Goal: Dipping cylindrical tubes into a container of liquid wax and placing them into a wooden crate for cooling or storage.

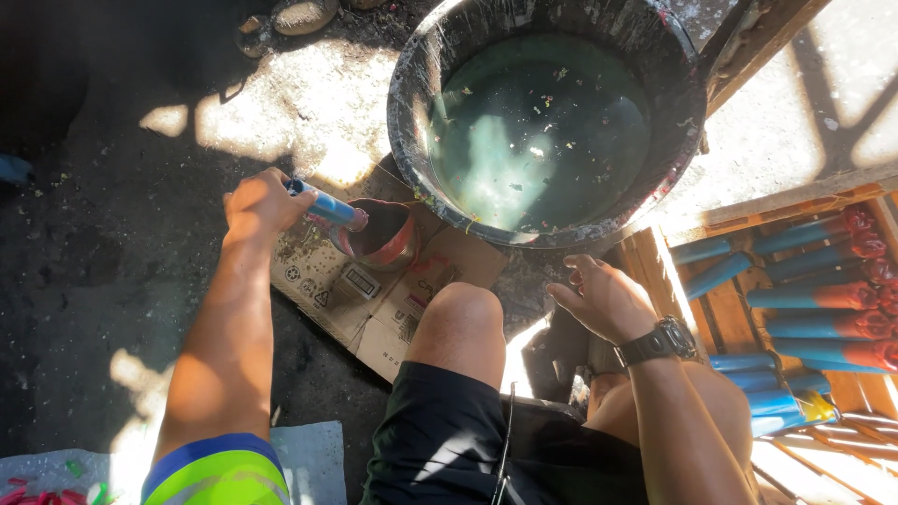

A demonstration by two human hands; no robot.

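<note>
Left grip (257, 201) holds a blue tube (327, 206) over a red-stained cup (382, 236); right grip (603, 297) hangs open.

The tube (327, 206) is blue with a red tip. The cup (382, 236) is dark inside with a red, paint-smeared rim. The tub (673, 84) is black, flecked with white, and holds murky green water. The cardboard (374, 299) on the floor is brown with black printed symbols. The tubes (814, 295) in the brown crate are blue with red ends. The watch (666, 340) is black.
</note>
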